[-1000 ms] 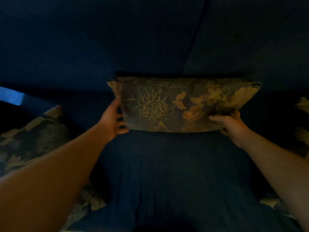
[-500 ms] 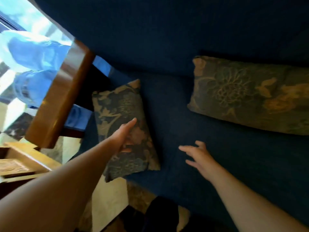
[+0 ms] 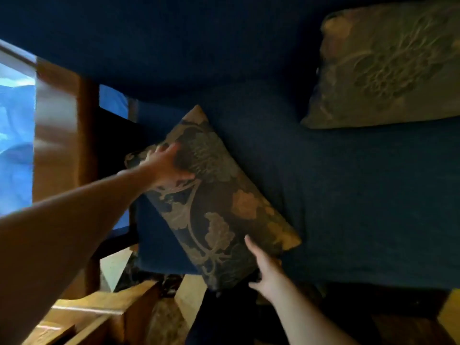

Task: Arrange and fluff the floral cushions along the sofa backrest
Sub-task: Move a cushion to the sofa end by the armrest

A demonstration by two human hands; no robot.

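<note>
A dark floral cushion (image 3: 219, 202) lies flat and askew on the blue sofa seat (image 3: 361, 195), near the sofa's left end. My left hand (image 3: 166, 165) rests on its far left corner with fingers spread over the fabric. My right hand (image 3: 263, 267) grips its near edge at the seat's front, thumb on top and fingers curled under. A second floral cushion (image 3: 388, 63) leans against the dark blue backrest (image 3: 174, 38) at the upper right, with no hand on it.
The wooden sofa arm (image 3: 59, 125) stands to the left, with a bright window (image 3: 15, 135) behind it. A low wooden table (image 3: 94, 317) sits at the bottom left, beside the sofa's front edge. Floor shows below the seat.
Both hands let go of the cushion at the backrest and the view swung left. They have reached the flat cushion; the left lies on its far corner, the right grips its near edge.
</note>
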